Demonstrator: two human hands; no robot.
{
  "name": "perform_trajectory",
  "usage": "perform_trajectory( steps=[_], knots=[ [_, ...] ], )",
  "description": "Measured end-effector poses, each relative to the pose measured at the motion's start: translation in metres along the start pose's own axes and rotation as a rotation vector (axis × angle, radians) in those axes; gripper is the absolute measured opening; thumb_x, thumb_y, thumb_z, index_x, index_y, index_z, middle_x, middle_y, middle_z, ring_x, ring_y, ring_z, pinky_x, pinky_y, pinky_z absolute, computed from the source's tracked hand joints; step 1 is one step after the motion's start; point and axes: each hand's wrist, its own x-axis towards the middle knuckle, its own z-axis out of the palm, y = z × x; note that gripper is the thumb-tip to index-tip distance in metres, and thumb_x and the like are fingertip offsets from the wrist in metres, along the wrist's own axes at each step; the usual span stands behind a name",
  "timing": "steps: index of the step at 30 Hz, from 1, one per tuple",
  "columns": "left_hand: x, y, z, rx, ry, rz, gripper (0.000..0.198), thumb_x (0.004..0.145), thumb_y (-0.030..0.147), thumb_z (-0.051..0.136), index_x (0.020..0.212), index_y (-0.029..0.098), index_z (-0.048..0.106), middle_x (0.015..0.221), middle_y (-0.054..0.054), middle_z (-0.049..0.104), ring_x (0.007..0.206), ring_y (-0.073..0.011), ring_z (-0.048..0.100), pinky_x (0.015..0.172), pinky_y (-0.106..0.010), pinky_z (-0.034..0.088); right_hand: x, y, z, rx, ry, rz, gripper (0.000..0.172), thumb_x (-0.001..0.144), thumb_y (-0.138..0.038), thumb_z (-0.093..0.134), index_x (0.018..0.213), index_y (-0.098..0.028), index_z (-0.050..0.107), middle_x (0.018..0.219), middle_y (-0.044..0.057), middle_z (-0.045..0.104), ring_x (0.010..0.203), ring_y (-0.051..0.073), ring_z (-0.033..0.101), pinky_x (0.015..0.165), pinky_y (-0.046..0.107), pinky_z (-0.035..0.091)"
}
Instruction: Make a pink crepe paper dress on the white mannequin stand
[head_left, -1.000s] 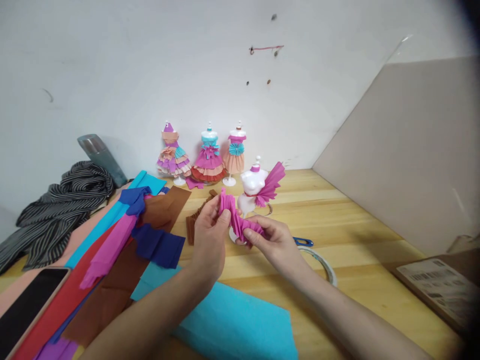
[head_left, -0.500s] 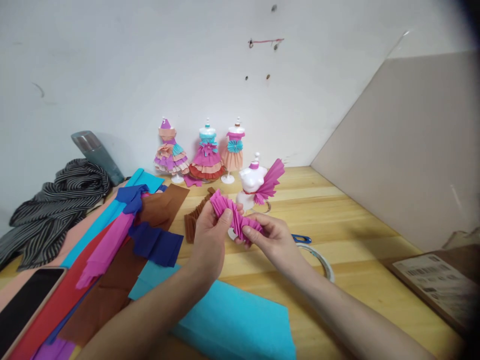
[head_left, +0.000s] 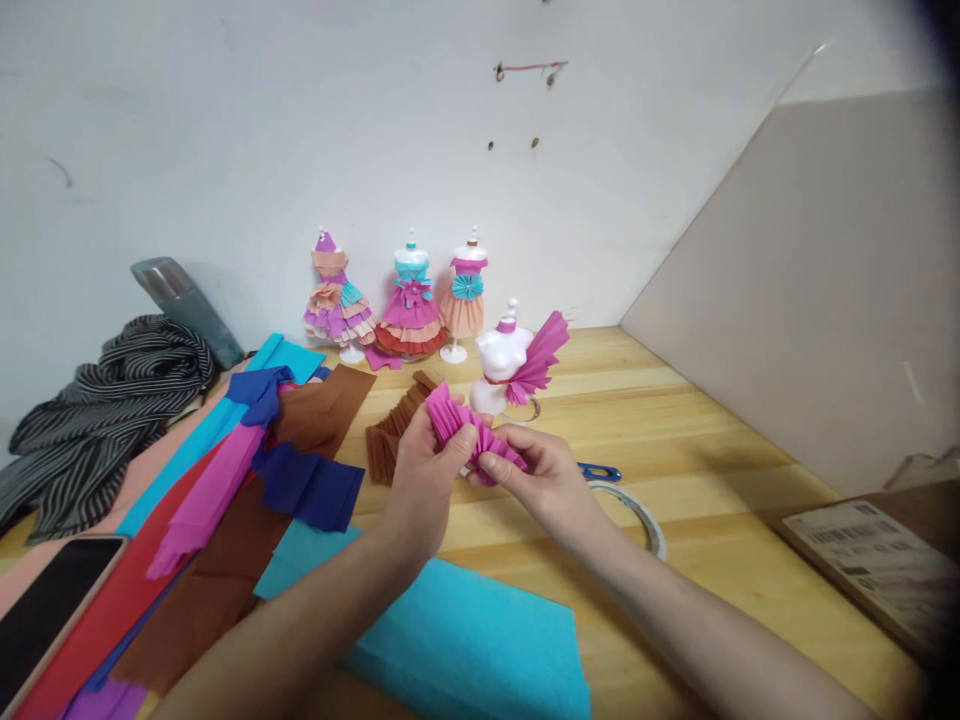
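Observation:
Between both hands, above the table, is a strip of pleated pink crepe paper (head_left: 466, 424). My left hand (head_left: 429, 455) pinches its left part, thumb on top. The right end is gripped by my right hand (head_left: 536, 470), thumb and fingers closed on the folds. Just behind stands a small white mannequin (head_left: 501, 358) with a pink collar and a pink pleated fan (head_left: 543, 360) tied at its waist by a red band. A pleated brown paper strip (head_left: 390, 440) lies left of my left hand. Near my right hand are a blue-handled tool (head_left: 600, 472) and a roll of tape (head_left: 646, 520).
Several coloured crepe paper sheets, including a turquoise sheet (head_left: 480, 630) and a dark blue piece (head_left: 311, 487), cover the left and front. Three dressed mannequins (head_left: 411, 310) stand at the wall. A phone (head_left: 52, 615), striped cloth (head_left: 112, 410), bottle (head_left: 187, 310) and cardboard box (head_left: 862, 560) lie around.
The pleats of the pink paper have fanned out between my hands, and my left thumb has shifted slightly right and down. Both hands still hold the strip.

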Motion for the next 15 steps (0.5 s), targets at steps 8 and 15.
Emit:
perform_trajectory(
  steps=[8,15],
  knots=[
    [0.001,-0.002,-0.001,-0.027,-0.075,-0.067,0.021,0.070,0.028,0.076,0.086,0.015,0.069,0.075,-0.002,0.068,0.063,-0.0120,0.056,0.064,-0.028,0.046,0.000,0.002,-0.001,-0.043,0.020,-0.049,0.024,0.077,-0.042,0.069,0.073,-0.019,0.066,0.063,0.001,0.066,0.059,0.015,0.059,0.059,0.028,0.047],
    [0.006,0.000,-0.006,-0.021,0.001,-0.050,0.021,0.067,0.027,0.080,0.082,0.015,0.072,0.077,-0.003,0.070,0.073,-0.0150,0.061,0.076,-0.031,0.049,0.003,-0.028,-0.041,-0.450,-0.193,-0.067,0.022,0.077,-0.040,0.069,0.070,-0.019,0.068,0.072,0.003,0.069,0.065,0.017,0.059,0.059,0.027,0.043]
  ],
)
